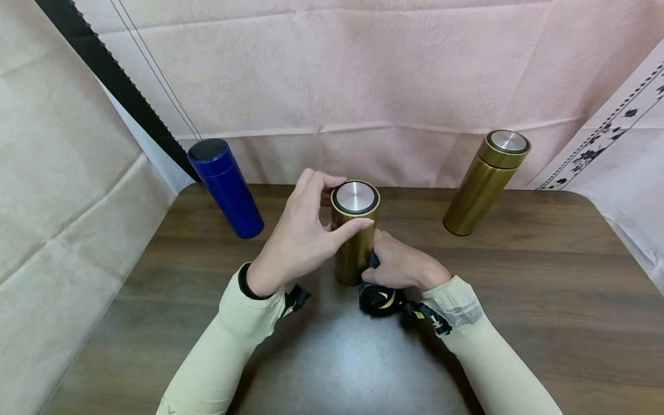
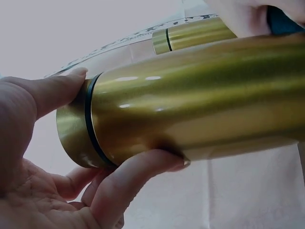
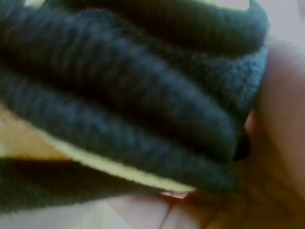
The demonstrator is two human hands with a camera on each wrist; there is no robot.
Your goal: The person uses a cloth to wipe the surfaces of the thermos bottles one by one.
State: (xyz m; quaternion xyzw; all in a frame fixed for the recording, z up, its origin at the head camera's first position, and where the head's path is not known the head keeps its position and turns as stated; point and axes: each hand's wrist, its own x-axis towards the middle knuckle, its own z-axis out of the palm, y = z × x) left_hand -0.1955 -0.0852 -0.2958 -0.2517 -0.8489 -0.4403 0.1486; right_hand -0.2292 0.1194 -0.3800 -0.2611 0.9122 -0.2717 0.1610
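A gold thermos flask (image 1: pixel 354 248) with a silver-topped lid stands upright on the table, in the middle of the head view. My left hand (image 1: pixel 306 230) grips it around the lid, thumb on the near side and fingers behind. In the left wrist view that hand (image 2: pixel 52 157) holds the flask (image 2: pixel 190 105) at the dark ring below its lid. Low on the flask's right side, my right hand (image 1: pixel 407 262) holds a bunched dark cloth (image 1: pixel 381 298) with yellow edging. Folds of the cloth (image 3: pixel 124 90) fill the right wrist view and hide most of the fingers.
A blue flask (image 1: pixel 228 187) stands at the back left of the wooden table (image 1: pixel 519 323). Another gold flask (image 1: pixel 482 187) stands at the back right. Pale patterned fabric (image 1: pixel 363 86) hangs behind the table and along its sides.
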